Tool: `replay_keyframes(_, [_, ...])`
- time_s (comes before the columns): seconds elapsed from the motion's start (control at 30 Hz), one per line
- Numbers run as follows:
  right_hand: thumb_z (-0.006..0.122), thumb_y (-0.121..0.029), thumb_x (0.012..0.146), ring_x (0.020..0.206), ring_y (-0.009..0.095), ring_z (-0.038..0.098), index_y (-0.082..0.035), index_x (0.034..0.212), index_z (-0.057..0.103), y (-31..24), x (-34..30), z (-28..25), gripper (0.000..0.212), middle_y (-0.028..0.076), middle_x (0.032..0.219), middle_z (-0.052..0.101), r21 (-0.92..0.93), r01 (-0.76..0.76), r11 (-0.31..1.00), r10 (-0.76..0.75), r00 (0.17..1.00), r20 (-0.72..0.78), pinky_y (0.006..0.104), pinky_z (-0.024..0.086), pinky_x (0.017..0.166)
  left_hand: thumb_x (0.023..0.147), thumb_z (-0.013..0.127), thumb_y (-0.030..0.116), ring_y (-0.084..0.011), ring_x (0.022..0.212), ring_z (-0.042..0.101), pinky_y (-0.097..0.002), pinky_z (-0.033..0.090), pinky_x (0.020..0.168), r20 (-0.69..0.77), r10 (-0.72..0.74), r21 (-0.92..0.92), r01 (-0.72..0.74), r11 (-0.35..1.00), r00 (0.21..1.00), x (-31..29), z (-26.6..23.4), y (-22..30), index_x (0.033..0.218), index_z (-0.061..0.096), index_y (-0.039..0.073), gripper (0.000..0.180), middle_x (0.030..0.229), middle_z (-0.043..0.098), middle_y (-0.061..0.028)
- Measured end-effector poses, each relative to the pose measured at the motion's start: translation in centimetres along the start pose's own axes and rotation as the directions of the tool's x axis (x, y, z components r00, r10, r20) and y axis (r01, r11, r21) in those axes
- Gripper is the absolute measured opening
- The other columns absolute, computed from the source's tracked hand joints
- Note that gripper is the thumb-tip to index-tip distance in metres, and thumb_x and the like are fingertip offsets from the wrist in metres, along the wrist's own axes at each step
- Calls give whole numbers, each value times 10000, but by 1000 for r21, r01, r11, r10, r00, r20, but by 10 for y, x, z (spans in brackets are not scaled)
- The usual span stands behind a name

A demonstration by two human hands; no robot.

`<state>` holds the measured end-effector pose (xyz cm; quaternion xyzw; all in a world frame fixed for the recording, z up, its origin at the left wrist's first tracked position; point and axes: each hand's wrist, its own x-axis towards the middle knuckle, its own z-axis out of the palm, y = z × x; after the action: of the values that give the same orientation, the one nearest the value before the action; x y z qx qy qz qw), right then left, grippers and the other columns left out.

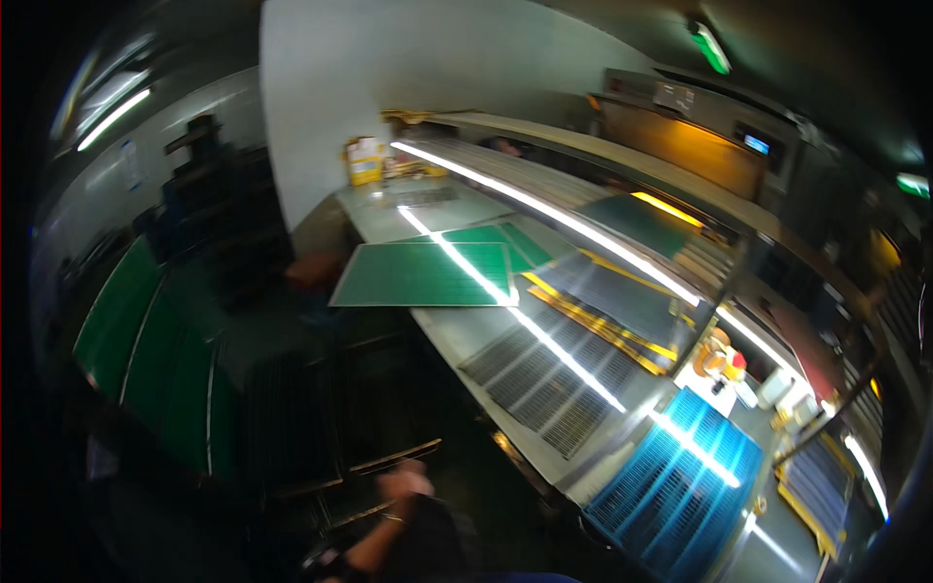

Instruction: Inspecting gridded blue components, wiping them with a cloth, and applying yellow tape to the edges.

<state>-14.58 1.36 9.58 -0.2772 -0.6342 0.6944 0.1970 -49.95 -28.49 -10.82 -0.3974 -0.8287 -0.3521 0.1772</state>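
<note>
Someone's blurred left hand is near a thin rail; I cannot tell whether its fingers are open. Green panels overlap on a bench.

**No readable lettering on show**

Over to the machine at the upper right: a small screen glows blue, but whatever it displays is too small and blurred to make out. Next to it, a pale panel carries dark marks, smeared past reading. Across now to the far end of the bench, and here's a yellow-and-white container; its front shows patches of colour, any print on it lost in the blur.
</note>
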Motion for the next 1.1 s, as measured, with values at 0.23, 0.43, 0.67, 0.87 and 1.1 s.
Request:
replay_keyframes(0.23, [829, -302, 693, 1153, 277, 601, 45, 1204, 588, 10, 17, -27, 663, 170, 1234, 633, -200, 119, 973, -155, 971, -179, 354, 437, 1031, 953, 605, 187, -175, 804, 620, -385, 498, 708, 184, -508, -137, 533, 835, 842, 113, 38, -61, 730, 559, 81, 251, 808, 643, -37])
replay_keyframes(0.43, [808, -288, 711, 1154, 275, 602, 40, 1214, 585, 24, -28, -92, 641, 166, 1237, 632, -209, 104, 972, -196, 851, -488, 351, 436, 1034, 947, 615, 200, -202, 844, 620, -395, 498, 738, 361, -350, -28, 385, 922, 864, 174, 95, 31, 812, 557, 69, 197, 864, 641, -60])
replay_keyframes(0.67, [784, -270, 732, 1155, 273, 602, 35, 1225, 581, 69, -92, -153, 615, 162, 1241, 632, -132, 58, 990, -140, 596, -791, 348, 435, 1038, 941, 626, 215, -233, 890, 621, -406, 499, 773, 552, -154, -4, 188, 982, 819, 184, 141, 114, 909, 554, 56, 178, 929, 639, -86])
replay_keyframes(0.87, [763, -255, 749, 1156, 272, 603, 30, 1234, 578, 105, -123, -180, 593, 159, 1244, 631, -24, 80, 997, -60, 485, -872, 345, 434, 1041, 935, 636, 228, -260, 929, 621, -417, 499, 804, 659, -42, 23, 36, 999, 751, 182, 161, 169, 991, 552, 44, 210, 985, 637, -109])
replay_keyframes(1.1, [739, -238, 770, 1157, 270, 603, 25, 1245, 575, 124, -128, -184, 568, 155, 1247, 631, 76, 119, 990, 10, 479, -878, 342, 433, 1045, 928, 647, 243, -291, 976, 621, -428, 500, 839, 749, 1, 73, -84, 994, 662, 178, 165, 188, 1087, 549, 30, 284, 1050, 635, -136])
